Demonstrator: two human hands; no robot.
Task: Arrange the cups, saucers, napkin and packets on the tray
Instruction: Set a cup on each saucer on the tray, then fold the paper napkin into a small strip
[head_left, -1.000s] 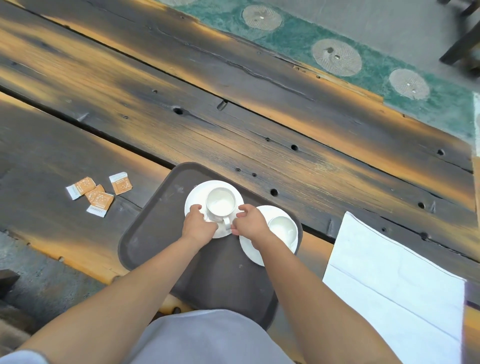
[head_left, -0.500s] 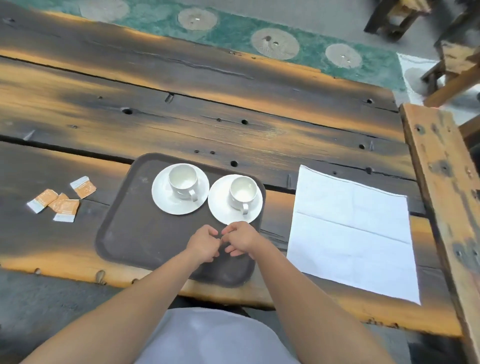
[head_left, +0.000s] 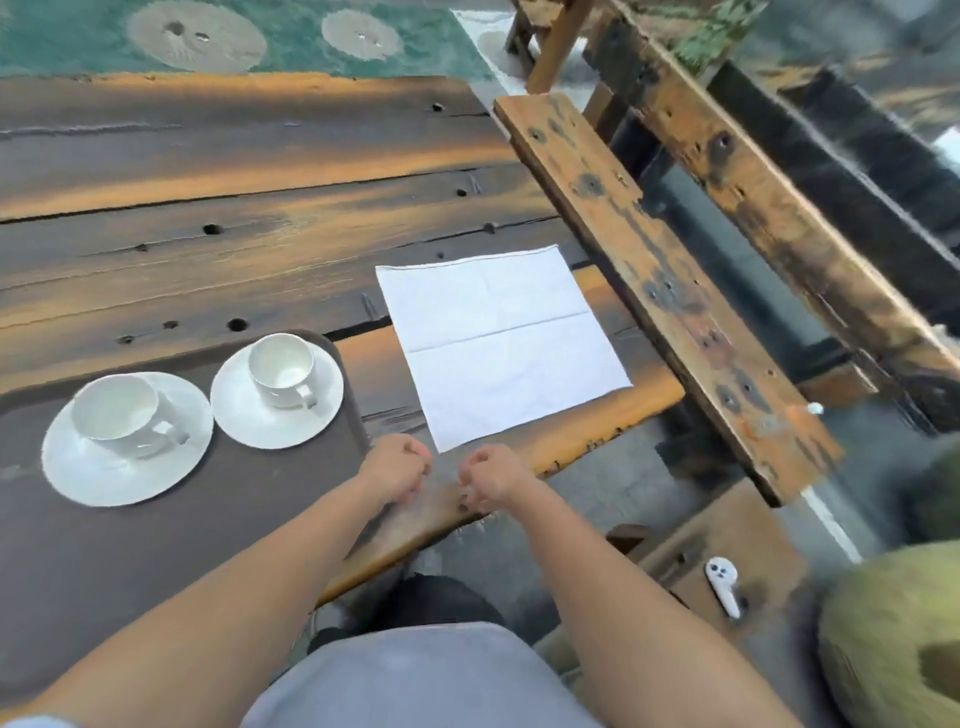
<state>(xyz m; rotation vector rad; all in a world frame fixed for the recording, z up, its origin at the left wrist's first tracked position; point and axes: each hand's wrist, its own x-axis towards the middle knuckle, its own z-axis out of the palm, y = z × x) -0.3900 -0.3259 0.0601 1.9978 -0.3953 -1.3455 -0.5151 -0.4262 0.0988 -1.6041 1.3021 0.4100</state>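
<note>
Head view: 2 cups, left cup (head_left: 115, 414) and right cup (head_left: 282, 369), each on own saucer (head_left: 93, 475) (head_left: 244, 421), side by side on dark tray (head_left: 156, 545). That part looks done. Napkin (head_left: 501, 343) flat on table (head_left: 260, 260), right of tray, not on it. Packets out of view. Left hand (head_left: 397, 470) and right hand (head_left: 491, 475) loosely curled, holding nothing, hovering near napkin's near corner. Napkin and packets left.

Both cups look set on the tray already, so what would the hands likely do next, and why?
Probably reach forward for the napkin. Both cups already sit on saucers on the tray, while the napkin lies flat on the table, off the tray. The left hand and right hand are empty, loosely curled, just short of its near corner.
</note>
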